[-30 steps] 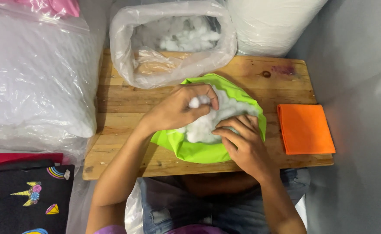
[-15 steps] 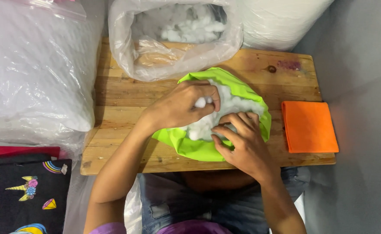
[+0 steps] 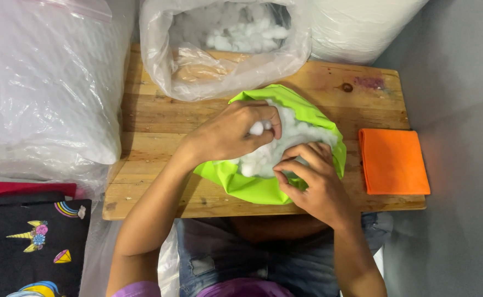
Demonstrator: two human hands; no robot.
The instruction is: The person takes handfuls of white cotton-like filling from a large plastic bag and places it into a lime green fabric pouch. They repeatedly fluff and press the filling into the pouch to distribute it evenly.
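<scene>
While the left hand (image 3: 230, 132) pushes white stuffing (image 3: 277, 148) down into the green cover (image 3: 252, 190), the right hand (image 3: 313, 184) holds the near edge of that cover open. The left fingers are curled around a small clump of fluff, so that hand is grasping stuffing. The right fingers are bent and pinch the cover's rim, with fluff just under them.

The cover sits in the middle of the wood table (image 3: 153, 118), near the person's lap. It looks quite full and round, so I think the filling step is well along but not done.

Just past the cover, at the far side of the table, stands a clear bag (image 3: 164, 66) with more white fluff inside. To the right lies a flat orange cloth (image 3: 392, 162), apart from the cover. To the left are big clear bags (image 3: 43, 99), and a black cloth with rainbows (image 3: 27, 242) lies near the left corner.

The next move likely calls for pressing the clump deep inside while the right hand keeps the opening wide, so no fluff pops out.
</scene>
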